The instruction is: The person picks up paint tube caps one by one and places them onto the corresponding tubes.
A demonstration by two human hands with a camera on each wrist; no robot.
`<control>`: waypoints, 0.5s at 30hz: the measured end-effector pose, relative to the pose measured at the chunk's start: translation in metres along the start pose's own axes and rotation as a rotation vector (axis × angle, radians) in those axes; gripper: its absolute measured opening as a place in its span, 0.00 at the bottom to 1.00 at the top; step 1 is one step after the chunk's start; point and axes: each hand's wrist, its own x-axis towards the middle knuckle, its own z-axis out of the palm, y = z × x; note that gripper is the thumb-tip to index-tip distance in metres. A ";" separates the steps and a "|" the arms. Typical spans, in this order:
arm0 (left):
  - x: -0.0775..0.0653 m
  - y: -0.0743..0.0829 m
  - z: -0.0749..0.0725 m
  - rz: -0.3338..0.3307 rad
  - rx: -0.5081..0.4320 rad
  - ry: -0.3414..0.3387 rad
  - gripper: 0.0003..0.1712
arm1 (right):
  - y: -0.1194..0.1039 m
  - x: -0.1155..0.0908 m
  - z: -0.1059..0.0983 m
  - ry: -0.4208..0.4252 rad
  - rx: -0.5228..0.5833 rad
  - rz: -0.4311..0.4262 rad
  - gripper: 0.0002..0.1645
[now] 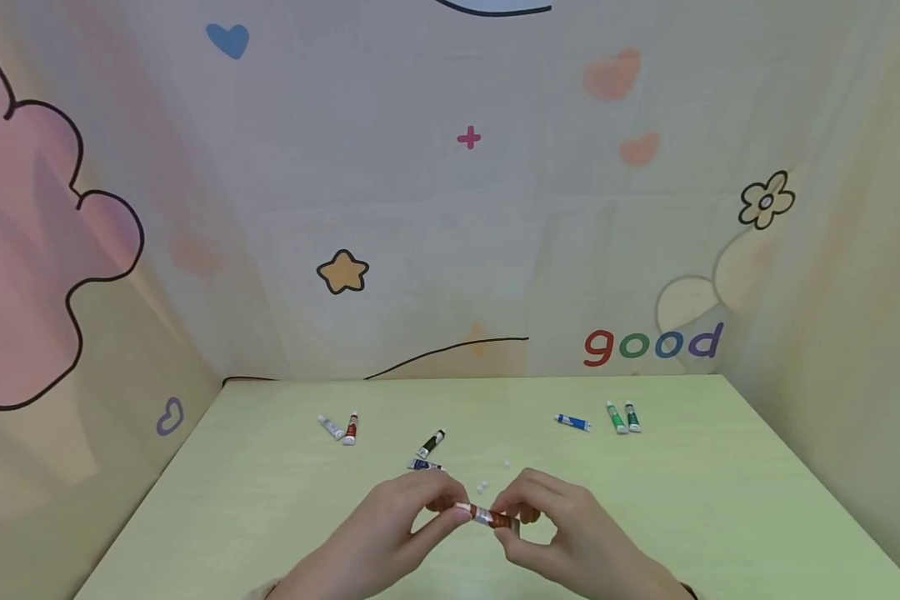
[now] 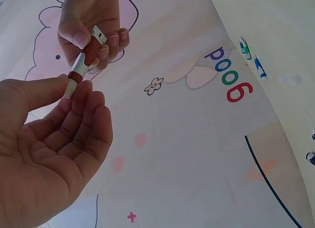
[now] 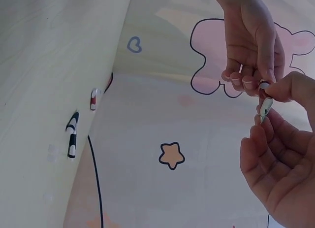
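Observation:
Above the near part of the table, both hands hold one reddish-brown paint tube with a silvery band. My left hand pinches its white cap between thumb and fingers. The flat crimped tail is pinched by my right hand. In the right wrist view the tail end sticks out beside the right thumb. Just beyond the hands lie small white pieces, with another white piece slightly farther off.
A dark purple-blue tube and a black tube lie behind the left hand. Farther left are a silvery tube and a red tube. Back right lie a blue tube, a green tube and a dark green tube.

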 end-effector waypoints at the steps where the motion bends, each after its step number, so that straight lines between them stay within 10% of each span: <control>1: 0.000 -0.001 0.000 -0.013 -0.005 -0.003 0.02 | 0.000 0.001 0.000 0.005 -0.017 -0.011 0.21; 9: -0.001 -0.006 -0.005 -0.209 -0.065 -0.054 0.07 | 0.000 0.006 -0.001 0.044 -0.220 -0.108 0.12; 15: -0.002 -0.007 -0.005 -0.180 -0.084 -0.082 0.09 | 0.000 0.008 0.003 0.072 -0.250 -0.187 0.09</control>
